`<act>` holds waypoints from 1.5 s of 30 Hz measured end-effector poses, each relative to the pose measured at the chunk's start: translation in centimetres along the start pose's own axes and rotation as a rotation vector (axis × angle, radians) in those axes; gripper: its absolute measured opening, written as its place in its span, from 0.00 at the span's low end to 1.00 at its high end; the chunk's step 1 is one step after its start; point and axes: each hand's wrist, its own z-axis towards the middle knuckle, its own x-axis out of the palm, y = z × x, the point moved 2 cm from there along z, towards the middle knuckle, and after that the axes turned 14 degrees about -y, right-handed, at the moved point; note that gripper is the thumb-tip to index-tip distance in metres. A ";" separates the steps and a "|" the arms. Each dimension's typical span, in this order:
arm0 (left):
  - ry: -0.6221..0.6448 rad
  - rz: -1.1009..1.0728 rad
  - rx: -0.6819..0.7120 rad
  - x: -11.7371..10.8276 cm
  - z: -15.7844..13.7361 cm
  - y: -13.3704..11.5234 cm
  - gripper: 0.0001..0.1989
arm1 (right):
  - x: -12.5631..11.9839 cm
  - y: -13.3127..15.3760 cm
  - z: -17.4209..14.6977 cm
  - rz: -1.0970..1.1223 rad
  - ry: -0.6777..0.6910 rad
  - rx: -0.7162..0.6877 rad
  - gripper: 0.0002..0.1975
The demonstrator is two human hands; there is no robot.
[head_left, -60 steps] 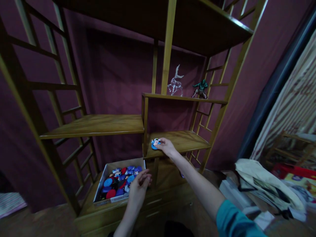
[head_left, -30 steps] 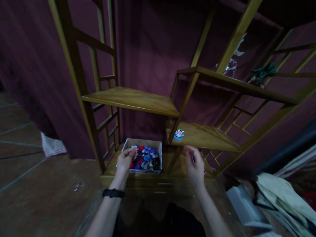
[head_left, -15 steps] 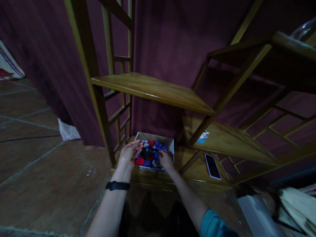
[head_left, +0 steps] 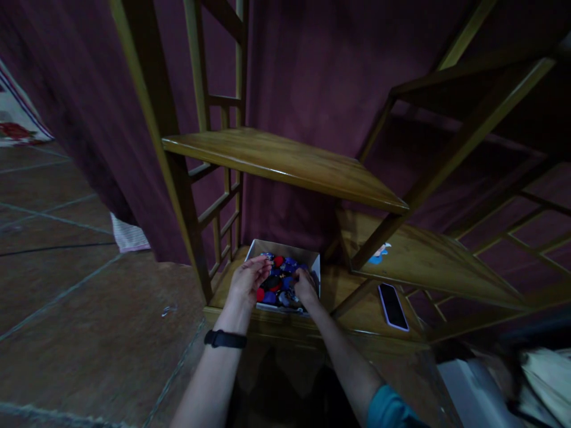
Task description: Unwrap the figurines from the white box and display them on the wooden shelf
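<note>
A shallow white cardboard box [head_left: 316,267] sits on the low wooden shelf, filled with small roundish pieces [head_left: 273,284] in blue, red, black and purple. Their kind is too dark and small to tell. Over the box's left side is my left hand [head_left: 247,280], thumb and fingertips drawn together near a patterned blue piece; whatever they pinch is too small to name. My right hand [head_left: 305,286] reaches into the right part of the box, its fingers curled down among the pieces. Those fingertips are hidden, so what they grip cannot be made out.
A wooden shelf board [head_left: 285,163] juts out above the box. To the right lie a phone [head_left: 393,306] with a pale purple edge and a small blue figure cutout [head_left: 379,254]. Slanted posts [head_left: 377,241] stand between. A purple curtain [head_left: 312,89] hangs behind.
The view has shifted slightly, so the shelf and box sit a little farther right. My left fingertips have drawn closer together; my right hand stays in the box, its fingers curled lower.
</note>
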 end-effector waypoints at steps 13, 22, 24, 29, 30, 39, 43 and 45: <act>0.198 0.368 0.098 2.9 -1.4 4.4 0.17 | -6.1 2.4 -2.5 0.967 0.038 0.295 0.13; -0.076 0.119 0.056 0.8 0.5 1.9 0.10 | -4.4 -1.2 -2.1 0.206 -0.011 0.039 0.10; -0.076 0.076 -0.035 0.6 0.5 1.8 0.13 | -3.5 -1.3 -2.5 -0.055 0.014 -0.128 0.12; -0.031 0.072 -0.068 1.1 -0.1 2.3 0.17 | -2.3 -1.0 -3.1 -0.305 0.031 -0.319 0.15; -0.018 0.084 -0.058 1.2 -0.2 2.3 0.16 | -2.3 -1.0 -3.1 -0.305 0.049 -0.326 0.14; 0.011 0.112 -0.009 1.4 -0.2 2.7 0.14 | -2.3 -2.1 -2.8 -0.099 0.176 -0.185 0.20; -0.013 0.114 -0.018 1.4 0.0 3.0 0.15 | -2.7 -2.5 -2.3 0.165 0.137 -0.015 0.14; -0.022 0.119 -0.031 1.4 0.0 3.1 0.15 | -3.1 -2.5 -1.8 0.350 0.047 0.074 0.12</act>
